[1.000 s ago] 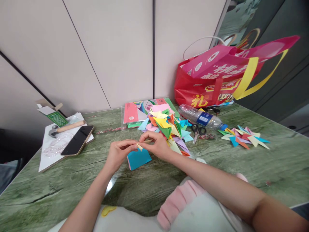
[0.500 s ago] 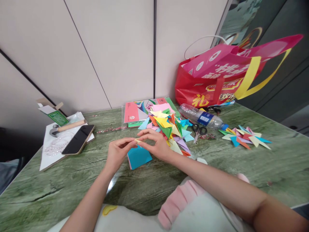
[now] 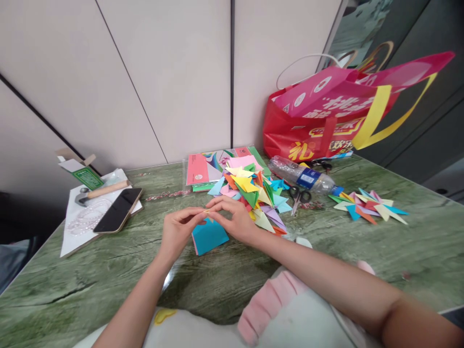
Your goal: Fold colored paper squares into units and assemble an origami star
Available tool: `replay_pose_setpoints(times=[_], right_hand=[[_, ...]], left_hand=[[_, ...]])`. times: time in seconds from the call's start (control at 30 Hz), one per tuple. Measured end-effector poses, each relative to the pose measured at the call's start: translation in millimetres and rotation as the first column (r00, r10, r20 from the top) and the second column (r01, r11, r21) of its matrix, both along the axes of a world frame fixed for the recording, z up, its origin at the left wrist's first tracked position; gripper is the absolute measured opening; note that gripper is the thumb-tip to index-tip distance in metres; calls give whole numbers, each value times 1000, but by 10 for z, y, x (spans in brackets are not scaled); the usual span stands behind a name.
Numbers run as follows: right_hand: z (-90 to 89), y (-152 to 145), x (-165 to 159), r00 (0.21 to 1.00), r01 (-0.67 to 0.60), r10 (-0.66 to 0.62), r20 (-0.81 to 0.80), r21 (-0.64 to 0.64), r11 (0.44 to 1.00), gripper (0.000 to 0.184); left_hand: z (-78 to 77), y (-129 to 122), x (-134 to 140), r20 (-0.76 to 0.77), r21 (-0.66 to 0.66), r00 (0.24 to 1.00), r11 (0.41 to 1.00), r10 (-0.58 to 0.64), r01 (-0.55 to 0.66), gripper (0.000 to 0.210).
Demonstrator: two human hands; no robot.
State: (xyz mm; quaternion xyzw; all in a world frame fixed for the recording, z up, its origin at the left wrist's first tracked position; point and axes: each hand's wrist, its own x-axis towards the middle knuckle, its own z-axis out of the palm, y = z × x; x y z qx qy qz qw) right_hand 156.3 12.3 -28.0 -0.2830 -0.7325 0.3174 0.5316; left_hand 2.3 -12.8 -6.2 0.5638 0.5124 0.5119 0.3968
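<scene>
Between the fingertips of my left hand (image 3: 181, 227) and my right hand (image 3: 232, 217) is a small pale yellow piece of folded paper (image 3: 207, 211). Both hands pinch it, and the fingers hide most of it. Just below lies a stack of square paper (image 3: 210, 238), blue on top with a pink edge showing. Beyond my right hand rises a heap of folded paper pieces (image 3: 250, 183) in many colours. Past the heap is a pack of coloured paper (image 3: 203, 169) in a clear sleeve.
Scissors (image 3: 299, 197) and a plastic bottle (image 3: 308, 178) lie right of the heap. Farther right are more folded pieces (image 3: 369, 205). A red bag (image 3: 308, 121) stands behind. At left are a phone (image 3: 118, 210), a hammer (image 3: 105, 189) and a green box (image 3: 87, 176).
My hands stay together at nearly the same spot. The fingertips have shifted slightly on the yellow paper, and less of it shows.
</scene>
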Motion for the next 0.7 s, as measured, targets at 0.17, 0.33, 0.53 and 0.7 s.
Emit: replay_pose_setpoints(times=[0.17,0.33,0.53,0.7], right_hand=[[-10,-16,-12,999,37,-41,-30,-119,992,13],[-34,-11,-10,997,15,-27,-70,-161,987,23],[-67,-7,-24,996,-35,16,-92,-216,976,20],[-69,-7,-34,992,-95,68,-111,-260,961,24]], left_hand=[[-12,0,-6,3,-23,1000,1000,-3,3,15],[-30,6,-7,49,-53,999,999,11,-9,14],[-39,16,-5,50,-74,997,995,-59,62,12],[-59,30,-33,-2,-49,998,997,-62,62,9]])
